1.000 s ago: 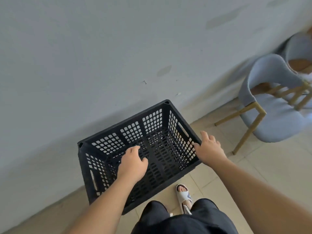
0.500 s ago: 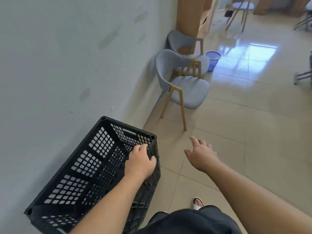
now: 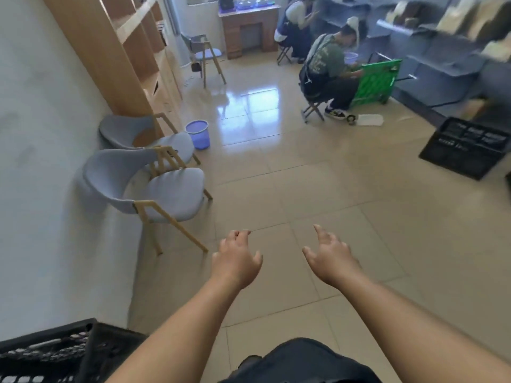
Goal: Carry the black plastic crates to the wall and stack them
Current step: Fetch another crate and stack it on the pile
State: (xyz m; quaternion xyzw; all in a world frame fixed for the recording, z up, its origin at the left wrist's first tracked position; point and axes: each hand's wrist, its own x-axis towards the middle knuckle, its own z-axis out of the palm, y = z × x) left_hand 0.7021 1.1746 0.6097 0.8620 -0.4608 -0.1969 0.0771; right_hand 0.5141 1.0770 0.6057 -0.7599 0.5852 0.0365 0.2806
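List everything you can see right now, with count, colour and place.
black plastic crates: 2; one by the wall at bottom left, one on the floor at far right
grey cushioned chairs with wooden legs: 2, along the left wall
small plastic bucket: 1, purple-blue, beyond the chairs
wooden shelving unit: 1, light brown, against the left wall
green cart: 1, far right
seated people: 2, far end
hands: left, right, both empty, fingers spread
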